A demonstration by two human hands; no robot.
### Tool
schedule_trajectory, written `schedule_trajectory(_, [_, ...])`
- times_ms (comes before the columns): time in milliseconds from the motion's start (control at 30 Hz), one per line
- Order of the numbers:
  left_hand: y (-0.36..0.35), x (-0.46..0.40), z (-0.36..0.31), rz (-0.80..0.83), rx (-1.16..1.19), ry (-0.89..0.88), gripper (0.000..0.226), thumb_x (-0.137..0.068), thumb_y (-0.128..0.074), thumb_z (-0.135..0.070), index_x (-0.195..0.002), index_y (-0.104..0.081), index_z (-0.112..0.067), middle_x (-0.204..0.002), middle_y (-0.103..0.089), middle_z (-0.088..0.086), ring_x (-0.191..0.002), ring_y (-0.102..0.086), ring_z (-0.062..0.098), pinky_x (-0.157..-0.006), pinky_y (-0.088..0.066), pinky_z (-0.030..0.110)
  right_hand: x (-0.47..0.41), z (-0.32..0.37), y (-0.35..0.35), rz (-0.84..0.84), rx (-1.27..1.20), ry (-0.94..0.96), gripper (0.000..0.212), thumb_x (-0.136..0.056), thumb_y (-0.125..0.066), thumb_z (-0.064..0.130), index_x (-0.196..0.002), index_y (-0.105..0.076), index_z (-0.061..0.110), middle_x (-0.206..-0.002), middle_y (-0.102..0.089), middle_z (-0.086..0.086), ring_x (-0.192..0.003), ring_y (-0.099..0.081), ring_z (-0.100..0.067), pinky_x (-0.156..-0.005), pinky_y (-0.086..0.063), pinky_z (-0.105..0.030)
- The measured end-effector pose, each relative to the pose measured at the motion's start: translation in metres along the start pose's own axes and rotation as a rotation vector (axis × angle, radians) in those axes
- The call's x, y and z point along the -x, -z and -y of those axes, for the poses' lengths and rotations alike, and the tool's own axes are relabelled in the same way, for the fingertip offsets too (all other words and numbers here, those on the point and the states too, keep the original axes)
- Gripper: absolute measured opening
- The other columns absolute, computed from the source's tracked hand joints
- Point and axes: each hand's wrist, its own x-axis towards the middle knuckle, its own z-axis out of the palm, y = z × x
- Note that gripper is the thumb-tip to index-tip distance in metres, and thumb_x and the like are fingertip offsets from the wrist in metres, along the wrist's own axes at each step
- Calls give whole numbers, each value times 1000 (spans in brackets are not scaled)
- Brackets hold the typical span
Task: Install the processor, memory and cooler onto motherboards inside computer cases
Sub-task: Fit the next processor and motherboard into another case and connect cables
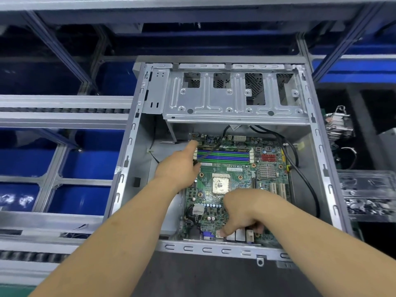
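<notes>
Starting on the left, blue bins (85,163) sit in a metal rack beside the open computer case (321,151). Inside the case lies the green motherboard (242,174).

The left hand (179,166) reaches to the far left corner of the board. One finger sticks out straight and touches the end of the memory slots (222,156), by the white clips. The other fingers look curled, and I see nothing held in them. A black cable (211,152) lies across the slots right there.

In the middle sits the processor (221,185), already in its socket, with old grey paste on top. No cooler is on it yet.

The right hand (242,213) is at the near edge of the board, fingers curled down by the silver ports (240,234). I cannot tell if it is holding anything.

Far right, outside the case, a metal cooler (339,125) waits on the side.

I think memory is the job right now. To do it well, move the cable away, open both clips, line up the notch and push straight down until the clips snap.
</notes>
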Motion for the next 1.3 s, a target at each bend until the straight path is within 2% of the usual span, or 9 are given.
schedule_trajectory(133, [1, -2, 1, 11, 22, -18, 48, -97, -53, -39, -137, -28, -31, -74, -49, -5, -72, -58, 26, -56, -42, 32, -4, 3, -1, -45, 132, -10, 54, -84, -75, 56, -66, -47, 14, -65, -50, 3, -55, -47, -15, -59, -47, -29])
schedule_trajectory(533, [-4, -3, 2, 30, 46, 10, 53, -96, -52, -44, -140, -24, -36, -83, -54, 0, -77, -58, 26, -59, -41, 32, -1, -4, 1, -53, 80, 115, 51, -90, -71, 51, -65, -48, 13, -59, -46, 1, -53, -42, -18, -54, -36, -29])
schedule_trajectory(733, [-4, -4, 2, 35, 75, 14, 54, -97, -51, -42, -144, -25, -36, -86, -53, -2, -78, -59, 24, -58, -42, 31, 4, 7, -3, -29, 146, -42, 48, -101, -50, 56, -95, -62, 10, -83, -52, 2, -80, -55, -22, -80, -53, -35])
schedule_trajectory(800, [-3, -6, 2, 29, 85, 16, 52, -96, -50, -42, -143, -27, -35, -92, -54, 0, -78, -58, 24, -58, -39, 31, 7, 8, -3, 0, 103, -50, 50, -104, -47, 49, -82, -56, 5, -81, -52, 2, -61, -57, -15, -59, -52, -21])
schedule_trajectory(900, [-2, -7, 2, 31, 122, 17, 51, -96, -51, -39, -142, -30, -35, -105, -55, 5, -78, -58, 24, -59, -40, 31, 8, 10, -1, 9, 41, -42, 42, -105, -51, 34, -72, -49, 9, -74, -50, -2, -25, -48, -4, -24, -30, -12])
schedule_trajectory(1000, [0, -6, 1, 15, 158, 3, 46, -94, -53, -35, -136, -34, -32, -90, -53, 1, -69, -54, 19, -53, -36, 30, 7, 11, 0, 24, -7, -57, 40, -103, -57, 31, -71, -51, 8, -72, -49, -7, -25, -48, -5, -25, -32, -11])
schedule_trajectory(1100, [3, -8, 0, -22, 176, -14, 39, -89, -57, -35, -122, -36, -32, -84, -54, 0, -71, -56, 22, -54, -38, 31, 7, 10, 0, 18, -84, -111, 41, -99, -63, 33, -70, -49, 9, -73, -47, -5, -46, -52, -11, -31, -40, -13])
schedule_trajectory(1200, [4, -7, 0, 1, 197, -15, 38, -86, -59, -37, -112, -32, -34, -83, -51, -1, -71, -55, 21, -53, -35, 30, 6, 10, 1, 45, -210, -184, 46, -97, -69, 33, -71, -41, 7, -78, -39, -4, -57, -60, -23, -51, -59, -26])
schedule_trajectory(1300, [6, -6, -2, -35, 217, -35, 34, -87, -58, -38, -108, -33, -34, -80, -49, -2, -71, -53, 20, -53, -37, 30, 7, 7, 0, 70, -256, -214, 47, -95, -72, 35, -74, -43, 4, -80, -40, -8, -62, -70, -30, -56, -63, -31])
